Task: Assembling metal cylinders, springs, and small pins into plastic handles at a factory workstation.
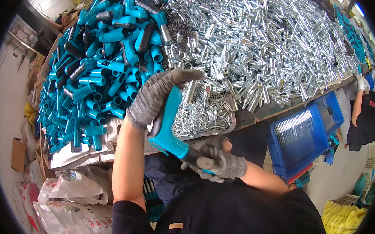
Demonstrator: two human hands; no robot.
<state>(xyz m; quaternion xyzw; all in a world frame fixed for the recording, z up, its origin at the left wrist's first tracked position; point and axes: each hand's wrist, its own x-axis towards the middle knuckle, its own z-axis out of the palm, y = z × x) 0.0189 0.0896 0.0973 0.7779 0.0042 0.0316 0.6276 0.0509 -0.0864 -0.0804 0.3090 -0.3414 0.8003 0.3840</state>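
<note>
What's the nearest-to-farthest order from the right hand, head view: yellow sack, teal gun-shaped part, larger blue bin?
From the right hand:
1. Teal gun-shaped part: in its grip, extending up-left.
2. Larger blue bin: to its right.
3. Yellow sack: farther right, at the lower right.

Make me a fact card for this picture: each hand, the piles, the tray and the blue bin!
Left hand: grey-gloved, at the upper end of a teal part
Right hand: grey-gloved, gripping its dark lower end
Left pile: teal pieces, some with black grips
Right pile: shiny metal pieces
Tray: small metal bits
Blue bin: right of the hands
</note>
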